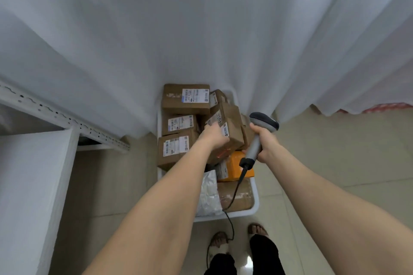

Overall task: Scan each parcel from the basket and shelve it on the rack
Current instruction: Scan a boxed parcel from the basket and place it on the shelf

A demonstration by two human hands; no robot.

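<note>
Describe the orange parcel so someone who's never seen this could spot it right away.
Find the white basket on the floor below the curtain. Among its brown cardboard boxes, look near the right wall, under the scanner: the orange parcel is the only brightly coloured box.

Pale grey-white curtain [201, 29] hangs in soft folds across the whole far side, its hem meeting a beige tiled floor [335, 163]. At left, a white metal rack [67, 116] with a perforated rail. Far right, a red patterned strip [384, 106] shows beneath the hem. Lighting is even and diffuse.
</note>
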